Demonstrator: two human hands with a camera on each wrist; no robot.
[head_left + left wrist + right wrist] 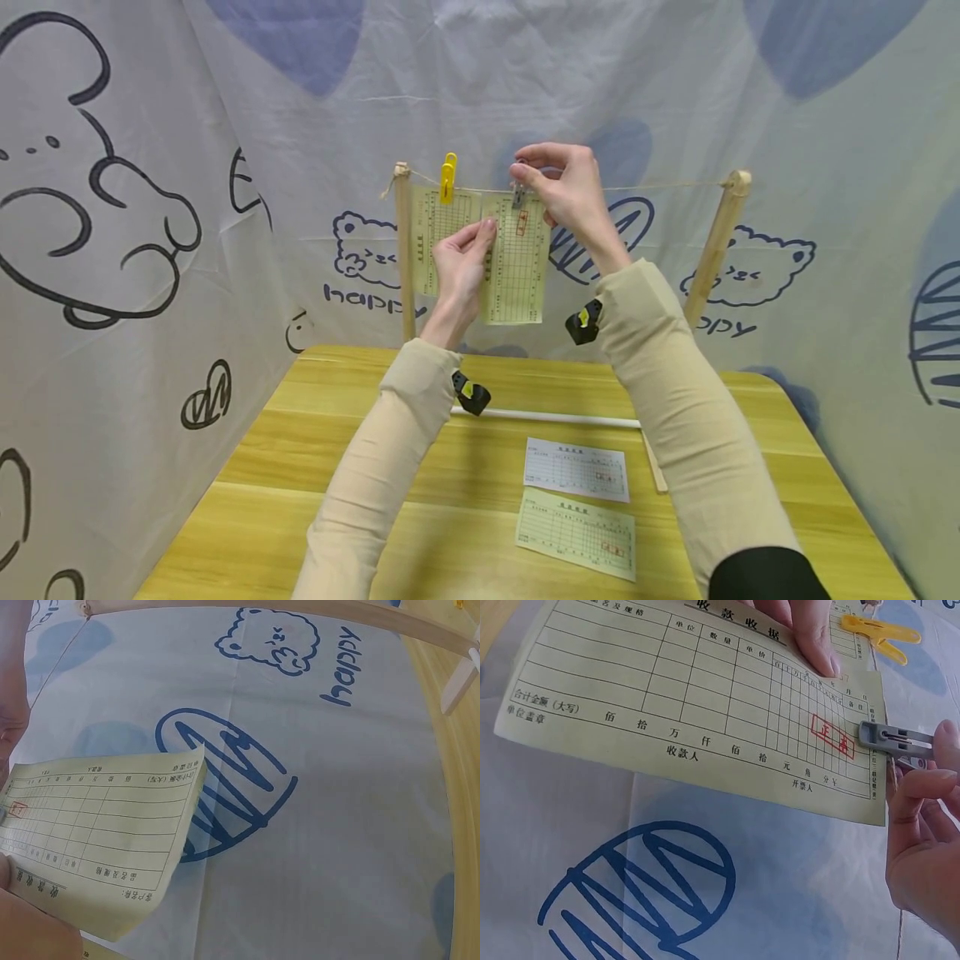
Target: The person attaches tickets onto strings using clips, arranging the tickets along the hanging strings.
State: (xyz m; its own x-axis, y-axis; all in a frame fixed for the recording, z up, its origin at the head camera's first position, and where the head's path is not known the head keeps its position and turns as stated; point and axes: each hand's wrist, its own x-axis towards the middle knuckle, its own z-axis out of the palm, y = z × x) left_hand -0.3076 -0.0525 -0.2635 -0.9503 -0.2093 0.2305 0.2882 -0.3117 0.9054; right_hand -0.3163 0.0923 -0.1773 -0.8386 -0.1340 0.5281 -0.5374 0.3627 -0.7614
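Observation:
A pale yellow receipt slip (517,283) with a red stamp hangs upright at a string (652,186). The left hand (459,268) pinches its left edge, thumb on the printed face; the fingers behind the paper are hidden. At the slip's top edge, the right hand (572,187) pinches the handles of a grey clothespin (885,739) between thumb and fingers. In the right wrist view its jaws lie over the slip's edge beside the string. Just to the left, another yellow slip (426,250) hangs from the string under a yellow clothespin (447,179).
Two wooden posts (407,267) (716,250) hold the string ends. On the wooden table (300,467) lie a white slip (573,468) and a yellow-green slip (576,533). A white rod (555,417) runs low between the posts. Patterned cloth (262,100) hangs behind.

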